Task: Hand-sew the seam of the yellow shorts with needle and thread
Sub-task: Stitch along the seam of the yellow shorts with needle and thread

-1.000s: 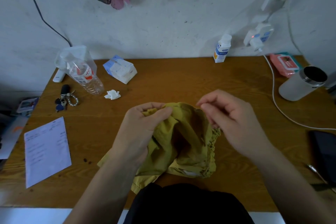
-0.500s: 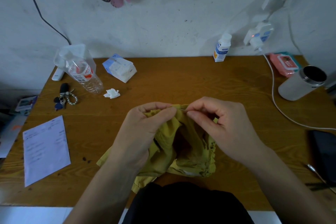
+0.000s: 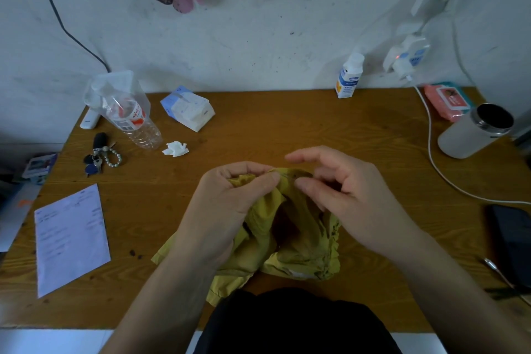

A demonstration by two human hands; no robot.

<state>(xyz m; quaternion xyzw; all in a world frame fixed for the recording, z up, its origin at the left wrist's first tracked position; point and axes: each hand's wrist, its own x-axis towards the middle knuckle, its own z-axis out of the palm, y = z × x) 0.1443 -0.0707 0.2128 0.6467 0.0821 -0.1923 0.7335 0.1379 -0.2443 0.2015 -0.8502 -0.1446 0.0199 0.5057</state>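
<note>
Our left hand [image 3: 227, 204] and right hand [image 3: 353, 198] meet at the top fold of the yellow shorts [image 3: 290, 241].
The left pinches a bunched fold between thumb and fingers. The right sits just beside it, fingers loosely curved and thumb tip at the fold; we cannot tell whether it pinches anything. The shorts lie crumpled near the front edge of the wooden table [image 3: 258, 129], with a paper sheet [image 3: 71, 238] on the left and a white cable [image 3: 431, 152] on the right.

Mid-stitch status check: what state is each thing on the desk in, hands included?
yellow shorts: bunched up
left hand: pinching the shorts' top edge
right hand: fingers curled beside it, grip unclear
clear bottle: lying on its side
tumbler: upright, lid off
power strip: red light on, charger plugged in
tissue: crumpled
phone: screen dark
</note>
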